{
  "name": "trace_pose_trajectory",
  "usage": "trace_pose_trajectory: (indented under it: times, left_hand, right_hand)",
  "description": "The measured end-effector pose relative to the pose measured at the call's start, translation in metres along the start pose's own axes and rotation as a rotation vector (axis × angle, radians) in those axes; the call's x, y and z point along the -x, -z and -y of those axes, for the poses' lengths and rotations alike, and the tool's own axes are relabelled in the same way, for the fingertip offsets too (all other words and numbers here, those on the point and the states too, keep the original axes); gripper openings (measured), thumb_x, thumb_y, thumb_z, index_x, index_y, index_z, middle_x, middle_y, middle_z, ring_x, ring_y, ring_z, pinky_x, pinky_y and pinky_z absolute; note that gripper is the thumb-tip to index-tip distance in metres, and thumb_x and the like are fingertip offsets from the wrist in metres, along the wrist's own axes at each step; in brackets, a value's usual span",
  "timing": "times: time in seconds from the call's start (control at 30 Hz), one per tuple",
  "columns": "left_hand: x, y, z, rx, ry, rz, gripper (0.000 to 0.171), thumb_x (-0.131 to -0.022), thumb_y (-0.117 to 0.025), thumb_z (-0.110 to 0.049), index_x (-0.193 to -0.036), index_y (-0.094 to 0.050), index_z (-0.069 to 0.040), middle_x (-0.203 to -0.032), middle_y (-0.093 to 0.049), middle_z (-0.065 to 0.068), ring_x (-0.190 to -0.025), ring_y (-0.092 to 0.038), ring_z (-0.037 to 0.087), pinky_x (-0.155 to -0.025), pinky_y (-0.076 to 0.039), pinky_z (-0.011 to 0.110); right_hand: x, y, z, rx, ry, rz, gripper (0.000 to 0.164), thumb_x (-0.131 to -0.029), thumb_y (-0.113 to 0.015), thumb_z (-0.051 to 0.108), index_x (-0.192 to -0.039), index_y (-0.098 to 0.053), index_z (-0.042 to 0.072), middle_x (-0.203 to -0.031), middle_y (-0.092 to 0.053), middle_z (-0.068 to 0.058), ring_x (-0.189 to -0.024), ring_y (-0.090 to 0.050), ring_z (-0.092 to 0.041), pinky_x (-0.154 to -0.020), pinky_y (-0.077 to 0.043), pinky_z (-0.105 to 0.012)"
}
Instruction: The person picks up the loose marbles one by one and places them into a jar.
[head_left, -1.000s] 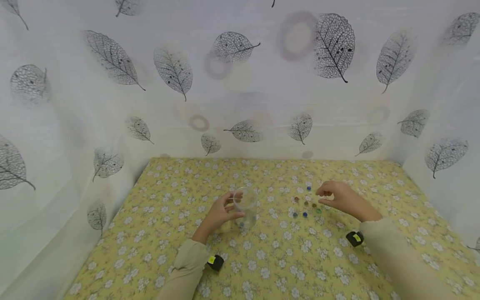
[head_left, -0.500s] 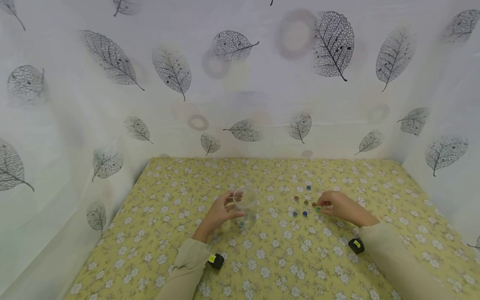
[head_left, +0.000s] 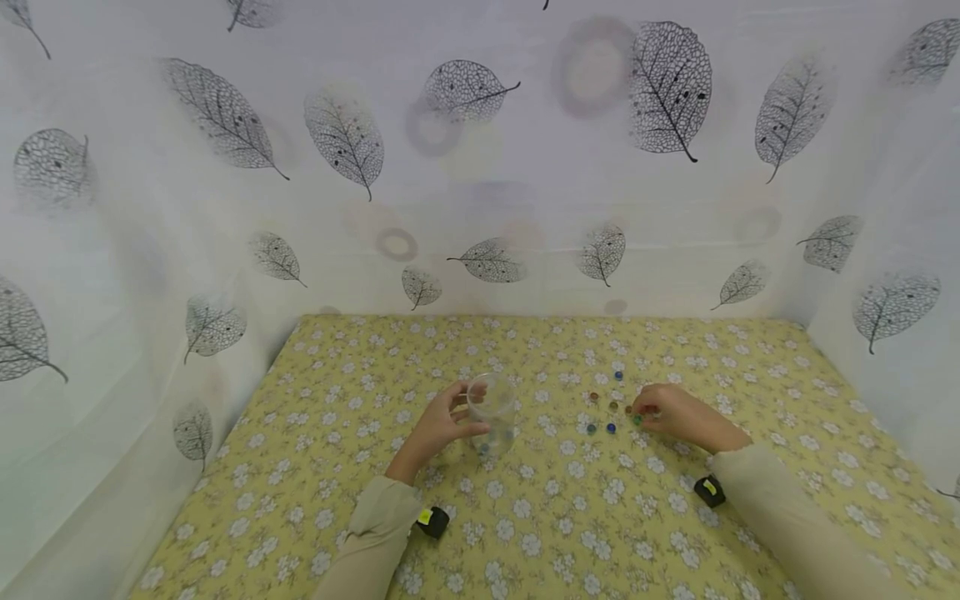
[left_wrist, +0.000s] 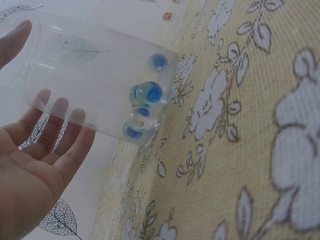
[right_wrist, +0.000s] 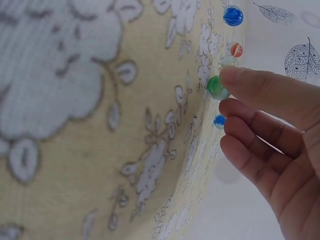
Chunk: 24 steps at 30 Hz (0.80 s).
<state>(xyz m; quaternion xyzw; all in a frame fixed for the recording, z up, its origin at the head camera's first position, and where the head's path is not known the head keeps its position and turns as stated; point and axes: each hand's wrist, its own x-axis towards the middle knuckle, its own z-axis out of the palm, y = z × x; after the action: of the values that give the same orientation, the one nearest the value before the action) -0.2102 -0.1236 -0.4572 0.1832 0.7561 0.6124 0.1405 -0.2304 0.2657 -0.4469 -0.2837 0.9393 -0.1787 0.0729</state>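
Note:
My left hand (head_left: 442, 421) holds a clear cup (head_left: 493, 408) upright on the cloth, thumb on one side and fingers along the other. Several blue-and-clear marbles (left_wrist: 150, 93) lie at the cup's bottom in the left wrist view. My right hand (head_left: 678, 412) is low over the cloth, to the right of the cup. Between its thumb and forefinger it pinches a green marble (right_wrist: 217, 88); the other fingers are bent behind. Close by lie a dark blue marble (head_left: 611, 428), a grey one, a red marble (head_left: 594, 397), two amber-brown ones and a blue marble (head_left: 618, 376) farther back.
A yellow cloth with white flowers (head_left: 360, 500) covers the table. White curtains with a leaf print (head_left: 480, 192) hang around its back and sides. Both wrists wear small black devices, one on the left wrist (head_left: 433, 522) and one on the right (head_left: 709, 491).
My right hand has come down from above the loose marbles and taken the green marble between thumb and forefinger. My left hand and the cup have stayed in place.

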Motion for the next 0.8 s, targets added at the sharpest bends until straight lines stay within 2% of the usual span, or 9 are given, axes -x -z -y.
trace_pose_trajectory:
  times: [0.23, 0.47, 0.63, 0.8]
  left_hand:
    - [-0.0016, 0.0013, 0.0004, 0.029, 0.031, 0.011, 0.065, -0.085, -0.065, 0.002, -0.142, -0.034, -0.001, -0.145, -0.035, 0.026, -0.136, -0.033, 0.039, -0.114, -0.031, 0.052]
    - [-0.0013, 0.0005, 0.0013, 0.025, 0.016, 0.008, 0.064, -0.085, -0.067, -0.001, -0.141, -0.036, -0.003, -0.144, -0.037, 0.024, -0.135, -0.035, 0.037, -0.114, -0.032, 0.05]
    - [-0.0009, 0.0001, 0.0033, 0.023, 0.008, 0.002, 0.063, -0.085, -0.068, -0.005, -0.14, -0.038, -0.005, -0.143, -0.038, 0.022, -0.134, -0.037, 0.035, -0.114, -0.034, 0.049]
    - [-0.0013, 0.0007, 0.0015, 0.044, 0.016, 0.014, 0.067, -0.085, -0.068, -0.004, -0.142, -0.034, -0.001, -0.145, -0.035, 0.025, -0.135, -0.034, 0.038, -0.114, -0.032, 0.051]
  right_hand:
    - [0.0004, -0.0012, 0.0003, 0.002, 0.011, 0.008, 0.015, -0.078, -0.073, 0.002, -0.092, -0.072, 0.007, -0.088, -0.067, -0.004, -0.076, -0.062, -0.014, -0.061, -0.055, -0.024]
    - [0.0046, 0.0008, 0.0031, -0.027, -0.053, 0.039, 0.018, -0.078, -0.072, 0.0, -0.094, -0.072, 0.008, -0.091, -0.068, -0.004, -0.079, -0.064, -0.016, -0.064, -0.056, -0.026]
    - [0.0073, 0.0021, 0.0028, -0.026, -0.034, 0.042, 0.016, -0.078, -0.072, 0.001, -0.093, -0.072, 0.006, -0.086, -0.067, -0.003, -0.075, -0.062, -0.013, -0.062, -0.055, -0.024]
    - [0.0087, 0.0021, 0.0004, -0.021, -0.019, 0.035, 0.014, -0.078, -0.072, 0.001, -0.091, -0.072, 0.007, -0.085, -0.066, -0.001, -0.072, -0.06, -0.008, -0.06, -0.054, -0.022]
